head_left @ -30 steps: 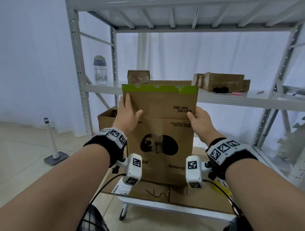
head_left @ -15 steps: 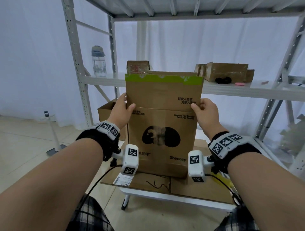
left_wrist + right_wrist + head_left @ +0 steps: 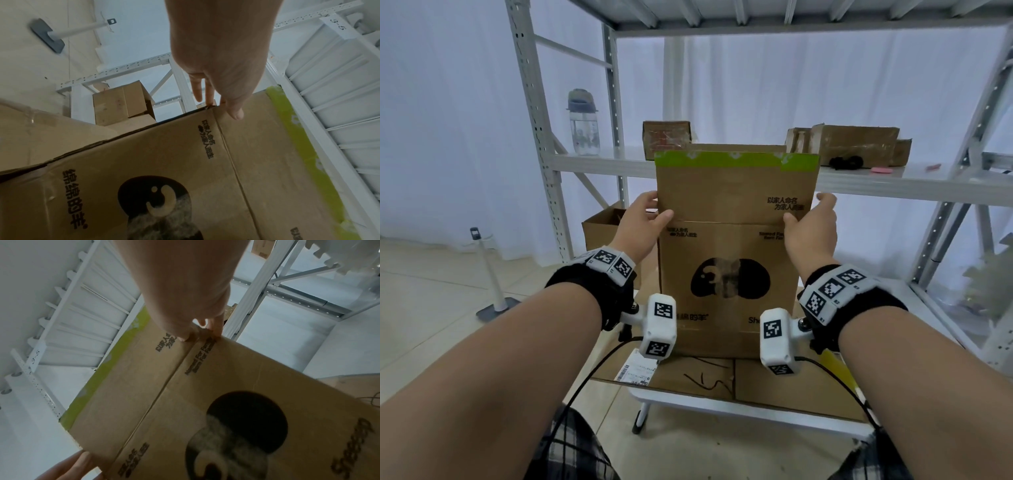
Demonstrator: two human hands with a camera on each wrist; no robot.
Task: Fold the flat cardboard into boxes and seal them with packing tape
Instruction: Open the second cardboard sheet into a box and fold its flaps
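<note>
From the head view, our left hand (image 3: 641,224) and right hand (image 3: 812,229) have slid down the box (image 3: 726,246) over the last second, from the upper flap to the crease where flap meets wall. Each hand pinches a side edge there, thumb on the near face, fingers behind. We judge this readies us to fold the flap down, so the box is formed but not yet closed or taped. The box stands upright on flat cardboard (image 3: 774,383) on the table (image 3: 722,406), before the shelf (image 3: 599,164). It is brown, with a green strip along the flap's top edge and a dark round print on the wall.

From the left wrist, the thumb (image 3: 235,112) presses the near face just past the crease, the fingers (image 3: 197,91) reaching behind the edge.

From the right wrist, the thumb (image 3: 182,335) and fingers (image 3: 216,326) clamp the corner at the crease; the left hand (image 3: 68,467) shows at the far edge.
</note>
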